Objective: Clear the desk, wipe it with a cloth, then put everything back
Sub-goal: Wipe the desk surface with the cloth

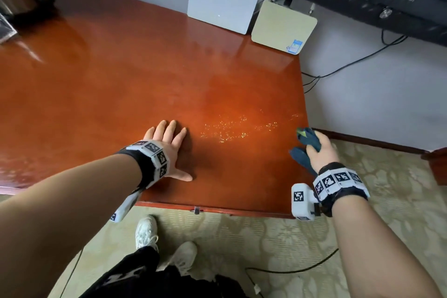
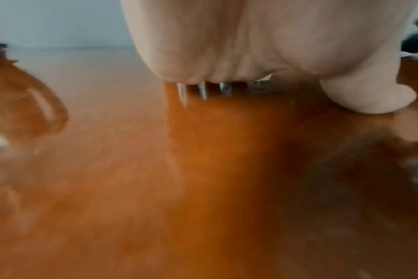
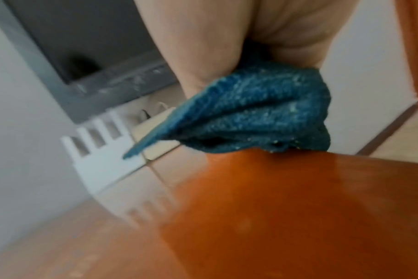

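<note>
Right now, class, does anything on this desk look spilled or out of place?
Yes. A patch of glistening droplets lies on the desk near its right edge, between the flat left hand and the blue cloth gripped by the right hand.

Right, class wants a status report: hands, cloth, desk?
Left hand flat on desk. Right hand grips blue cloth at desk's right edge. Router, box remain behind.
</note>
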